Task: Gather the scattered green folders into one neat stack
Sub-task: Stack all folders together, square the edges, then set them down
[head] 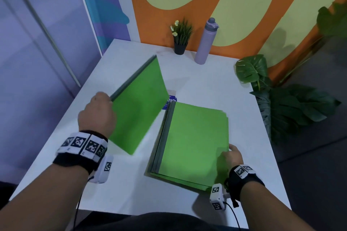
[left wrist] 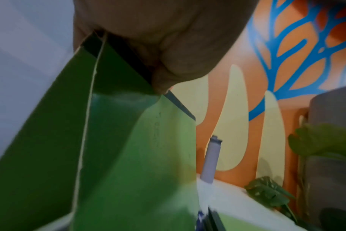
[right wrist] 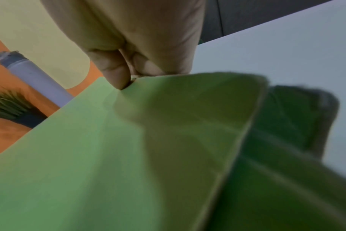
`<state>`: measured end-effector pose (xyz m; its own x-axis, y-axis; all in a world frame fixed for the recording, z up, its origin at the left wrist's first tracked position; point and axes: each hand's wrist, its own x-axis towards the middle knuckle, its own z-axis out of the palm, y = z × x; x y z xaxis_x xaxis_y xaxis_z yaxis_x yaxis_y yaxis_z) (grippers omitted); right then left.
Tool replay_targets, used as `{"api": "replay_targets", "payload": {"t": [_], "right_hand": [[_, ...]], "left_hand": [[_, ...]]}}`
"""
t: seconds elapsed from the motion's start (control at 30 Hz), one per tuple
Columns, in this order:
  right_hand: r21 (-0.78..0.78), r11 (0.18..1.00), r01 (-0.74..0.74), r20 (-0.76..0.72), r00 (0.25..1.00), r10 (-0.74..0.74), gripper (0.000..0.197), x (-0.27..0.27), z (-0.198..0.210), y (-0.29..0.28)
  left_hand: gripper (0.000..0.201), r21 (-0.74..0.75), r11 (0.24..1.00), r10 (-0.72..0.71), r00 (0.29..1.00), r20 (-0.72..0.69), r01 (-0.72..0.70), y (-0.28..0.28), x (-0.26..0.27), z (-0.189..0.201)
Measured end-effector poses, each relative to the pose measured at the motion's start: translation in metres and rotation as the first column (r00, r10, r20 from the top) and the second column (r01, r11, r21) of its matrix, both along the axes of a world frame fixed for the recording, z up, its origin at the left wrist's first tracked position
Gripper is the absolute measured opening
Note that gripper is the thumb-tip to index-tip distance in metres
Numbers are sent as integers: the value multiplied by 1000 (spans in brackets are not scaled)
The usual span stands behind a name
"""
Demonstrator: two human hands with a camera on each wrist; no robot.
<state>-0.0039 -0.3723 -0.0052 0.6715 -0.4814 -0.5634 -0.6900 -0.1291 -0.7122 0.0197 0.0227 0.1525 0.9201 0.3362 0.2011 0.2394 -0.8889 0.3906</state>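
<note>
A stack of green folders (head: 193, 140) with grey spines lies on the white table (head: 216, 80), right of centre. My right hand (head: 231, 157) pinches the stack's near right corner, thumb on top of the top folder (right wrist: 128, 140). My left hand (head: 99, 112) grips one more green folder (head: 139, 105) by its grey spine and holds it tilted in the air, left of the stack. In the left wrist view that folder (left wrist: 118, 156) hangs below my curled fingers (left wrist: 168, 62).
A small potted plant (head: 181, 37) and a lilac water bottle (head: 205, 41) stand at the table's far edge by the orange wall. A blue-and-white card (head: 171, 100) peeks out behind the stack. Large leafy plants (head: 281, 103) crowd the table's right side.
</note>
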Motion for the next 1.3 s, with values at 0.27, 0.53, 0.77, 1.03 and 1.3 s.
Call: {"api": "replay_targets", "payload": {"t": [0.27,0.53,0.77,1.03,1.3], "right_hand": [[-106,950,-294,-18,956,294,31,5,9,27],[-173,951,-258,-92,965,245,42,17,15,22],[-268,901,-341,-176,937,302,37,15,11,10],[-192,914,-357,-153,931,331,38,17,9,26],[-202,905,-373,-159,925,345,21,12,4,31]], "left_hand": [[45,-358,933,-4,993,118,46,-15,-1,30],[42,-596,802,-204,926,-318,-28,-46,-12,-104],[37,-564,825,-357,801,-481,29,-83,-13,-123],[24,-564,822,-342,720,-603,-81,-93,-4,-126],[35,-655,716,-392,636,-665,-243,-75,-20,-138]]}}
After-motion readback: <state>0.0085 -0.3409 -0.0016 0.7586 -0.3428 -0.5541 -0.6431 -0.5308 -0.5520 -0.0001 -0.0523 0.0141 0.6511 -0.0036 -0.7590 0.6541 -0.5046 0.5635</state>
